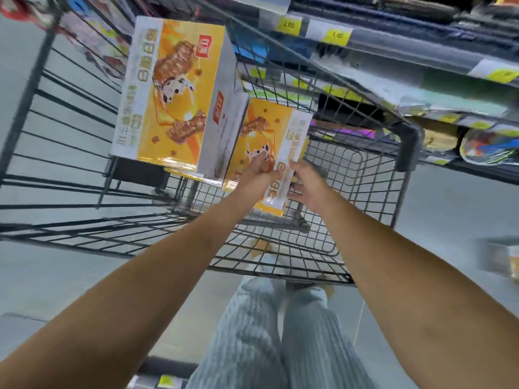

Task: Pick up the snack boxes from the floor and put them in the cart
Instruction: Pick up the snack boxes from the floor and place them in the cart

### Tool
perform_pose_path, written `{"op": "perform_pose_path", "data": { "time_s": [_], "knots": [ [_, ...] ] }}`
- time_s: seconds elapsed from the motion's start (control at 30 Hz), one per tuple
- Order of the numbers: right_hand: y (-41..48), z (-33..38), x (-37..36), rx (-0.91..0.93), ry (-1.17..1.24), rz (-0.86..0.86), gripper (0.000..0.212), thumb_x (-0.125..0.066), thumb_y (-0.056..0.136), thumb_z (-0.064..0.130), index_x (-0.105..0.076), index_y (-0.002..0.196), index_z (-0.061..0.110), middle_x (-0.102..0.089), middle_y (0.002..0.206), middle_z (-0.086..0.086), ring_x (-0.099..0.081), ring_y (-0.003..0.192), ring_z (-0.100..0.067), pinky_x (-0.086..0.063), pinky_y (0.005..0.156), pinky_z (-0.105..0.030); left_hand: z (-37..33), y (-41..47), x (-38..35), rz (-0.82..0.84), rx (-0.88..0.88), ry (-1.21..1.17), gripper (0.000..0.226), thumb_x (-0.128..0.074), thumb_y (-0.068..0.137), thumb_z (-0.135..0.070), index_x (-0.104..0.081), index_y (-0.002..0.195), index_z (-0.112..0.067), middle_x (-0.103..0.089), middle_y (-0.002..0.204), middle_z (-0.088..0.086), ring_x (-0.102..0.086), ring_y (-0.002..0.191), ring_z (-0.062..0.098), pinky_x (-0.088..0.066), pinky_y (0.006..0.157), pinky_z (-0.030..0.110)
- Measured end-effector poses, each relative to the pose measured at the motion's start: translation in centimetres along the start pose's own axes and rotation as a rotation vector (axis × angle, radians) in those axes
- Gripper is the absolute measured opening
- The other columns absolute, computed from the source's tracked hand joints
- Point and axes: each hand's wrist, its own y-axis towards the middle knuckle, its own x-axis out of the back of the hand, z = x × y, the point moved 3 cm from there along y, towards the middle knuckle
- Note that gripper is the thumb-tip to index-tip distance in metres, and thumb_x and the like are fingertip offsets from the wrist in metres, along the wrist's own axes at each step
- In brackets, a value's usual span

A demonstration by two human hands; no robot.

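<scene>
A large yellow-and-white snack box [171, 94] rests inside the black wire cart [359, 175], on its far left. A second, smaller-looking yellow snack box [266, 130] lies tilted in the cart to its right. My left hand [259, 165] presses flat on that box's top face. My right hand [307, 181] grips its near right edge, fingers under it. Both arms reach down into the cart basket.
Store shelves with yellow price tags [337, 35] and packaged goods run along the top right, close to the cart. Another box [502, 259] sits on the grey floor at the right edge. My legs in striped trousers [269, 332] stand behind the cart.
</scene>
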Motion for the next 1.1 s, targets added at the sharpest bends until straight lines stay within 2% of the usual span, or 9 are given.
{"op": "perform_pose_path", "data": {
  "time_s": [0.17, 0.37, 0.5, 0.6, 0.7, 0.8, 0.93, 1.0, 1.1],
  "knots": [
    [-2.5, 0.5, 1.7, 0.060, 0.098, 0.003, 0.013, -0.048, 0.097, 0.030, -0.061, 0.093, 0.029, -0.062, 0.098, 0.004, -0.056, 0.087, -0.017, -0.044, 0.073, -0.032, -1.1, -1.5, -2.7, -0.006, 0.014, 0.029, 0.058, -0.060, 0.089, -0.017, -0.039, 0.144, -0.018, -0.049, 0.136, 0.001, -0.050, 0.117, 0.018, -0.043, 0.104, 0.040],
    [-6.6, -0.2, 7.8, 0.152, 0.243, -0.046, 0.012, -0.048, 0.098, 0.030, -0.057, 0.102, 0.023, -0.067, 0.115, -0.006, -0.062, 0.095, -0.020, -0.045, 0.089, -0.039, -2.1, -4.6, -7.4, 0.021, -0.008, 0.112, 0.054, -0.059, 0.091, -0.018, -0.042, 0.142, -0.016, -0.054, 0.126, 0.002, -0.050, 0.112, 0.017, -0.044, 0.101, 0.037],
    [-10.2, -2.0, 13.8, 0.224, 0.435, -0.097, 0.007, -0.053, 0.096, 0.008, -0.056, 0.094, 0.014, -0.067, 0.093, -0.007, -0.065, 0.080, -0.017, -0.051, 0.077, -0.027, -2.9, -7.4, -13.3, 0.040, -0.084, 0.242, 0.032, -0.058, 0.092, -0.020, -0.055, 0.124, -0.016, -0.053, 0.131, 0.005, -0.048, 0.122, 0.020, -0.038, 0.108, 0.040],
    [-13.3, -3.9, 18.3, 0.262, 0.525, -0.150, 0.016, -0.054, 0.092, -0.007, -0.056, 0.101, 0.006, -0.064, 0.081, -0.008, -0.063, 0.069, -0.012, -0.054, 0.059, -0.019, -2.2, -9.3, -18.3, 0.102, -0.118, 0.292, 0.019, -0.053, 0.093, -0.016, -0.050, 0.079, -0.028, -0.056, 0.095, -0.001, -0.053, 0.090, 0.015, -0.043, 0.087, 0.031],
    [-16.9, -6.6, 23.7, 0.304, 0.612, -0.196, 0.035, -0.051, 0.090, -0.014, -0.050, 0.123, -0.003, -0.059, 0.087, -0.015, -0.057, 0.069, -0.014, -0.055, 0.054, -0.015, -1.2, -12.2, -24.0, 0.148, -0.126, 0.299, 0.023, -0.054, 0.093, -0.012, -0.046, 0.078, -0.029, -0.045, 0.075, -0.009, -0.044, 0.069, 0.006, -0.039, 0.064, 0.024],
    [-20.2, -9.9, 28.9, 0.326, 0.670, -0.243, 0.042, -0.052, 0.089, -0.015, -0.044, 0.131, -0.013, -0.058, 0.085, -0.016, -0.057, 0.072, -0.015, -0.056, 0.054, -0.016, 0.3, -15.4, -29.6, 0.204, -0.181, 0.374, 0.025, -0.053, 0.094, -0.015, -0.045, 0.073, -0.028, -0.045, 0.074, -0.012, -0.044, 0.070, 0.003, -0.036, 0.061, 0.022],
    [-24.4, -14.7, 35.8, 0.345, 0.730, -0.308, 0.042, -0.054, 0.090, -0.012, -0.045, 0.131, -0.009, -0.059, 0.085, -0.012, -0.059, 0.072, -0.013, -0.056, 0.059, -0.017, 3.4, -18.9, -36.8, 0.285, -0.216, 0.433, 0.009, -0.053, 0.094, -0.018, -0.056, 0.093, -0.026, -0.054, 0.090, -0.008, -0.049, 0.093, 0.012, -0.036, 0.065, 0.022],
    [-26.7, -17.4, 39.6, 0.360, 0.757, -0.344, 0.042, -0.055, 0.090, -0.010, -0.046, 0.130, -0.008, -0.059, 0.084, -0.011, -0.059, 0.074, -0.013, -0.055, 0.066, -0.021, 5.2, -20.7, -41.0, 0.340, -0.236, 0.463, 0.030, -0.052, 0.094, -0.019, -0.053, 0.124, -0.019, -0.055, 0.107, -0.003, -0.050, 0.101, 0.013, -0.038, 0.067, 0.021],
    [-29.5, -21.4, 44.7, 0.370, 0.788, -0.394, 0.044, -0.056, 0.090, -0.009, -0.045, 0.132, -0.006, -0.060, 0.085, -0.010, -0.059, 0.076, -0.013, -0.053, 0.076, -0.025, 7.7, -23.6, -46.6, 0.398, -0.270, 0.528, 0.036, -0.052, 0.094, -0.019, -0.050, 0.130, -0.015, -0.055, 0.108, 0.001, -0.051, 0.099, 0.014, -0.038, 0.066, 0.021]
  ]
}}
